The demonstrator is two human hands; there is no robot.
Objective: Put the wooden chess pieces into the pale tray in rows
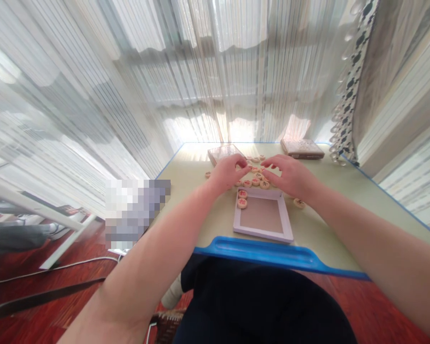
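Note:
Several round Chinese chess pieces (255,182) with red or black characters lie loosely grouped on the table, between my two hands. At the left of the group is my left hand (231,171), thumb and forefinger apart with no piece visible between them. My right hand (288,173) reaches in from the other side, its fingers spread over the edge of the group. Nearer to me stands a shallow white box (284,215), and two red-marked pieces (242,198) lie in its far left corner. Some pieces are partly hidden behind my fingers.
A stray piece (208,175) lies left of my left hand, another piece (299,203) under my right wrist. Behind are a flat box or lid (225,152) and a brown box (303,148). The table's blue front tray (265,253) faces me; sheer curtains (236,71) hang beyond.

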